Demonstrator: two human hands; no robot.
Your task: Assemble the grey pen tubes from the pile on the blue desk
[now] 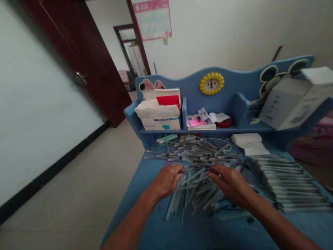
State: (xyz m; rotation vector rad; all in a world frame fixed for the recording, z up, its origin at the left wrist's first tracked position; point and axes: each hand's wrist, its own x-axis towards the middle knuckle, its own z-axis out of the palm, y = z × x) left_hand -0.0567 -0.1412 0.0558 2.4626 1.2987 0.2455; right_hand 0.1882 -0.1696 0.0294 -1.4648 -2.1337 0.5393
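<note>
My left hand (169,178) is closed, with its fingers curled above the left side of a loose pile of slim grey pens (205,191). A pale stick end shows near its fingertips, but I cannot tell whether it is gripped. Facing it, my right hand (229,178) has its thumb and fingers drawn together over the pile; what lies between them is hidden and blurred. More thin pens or pen tubes (197,151) are heaped behind both hands. To the right, many similar pens (299,184) lie side by side in a neat row.
The blue desk (145,222) has a raised shelf (229,130) at the back. On the shelf stand a mask box (161,123), papers (201,125) and a white carton (288,100). A white paper roll (246,139) lies beneath. A yellow flower clock (211,83) decorates the backboard.
</note>
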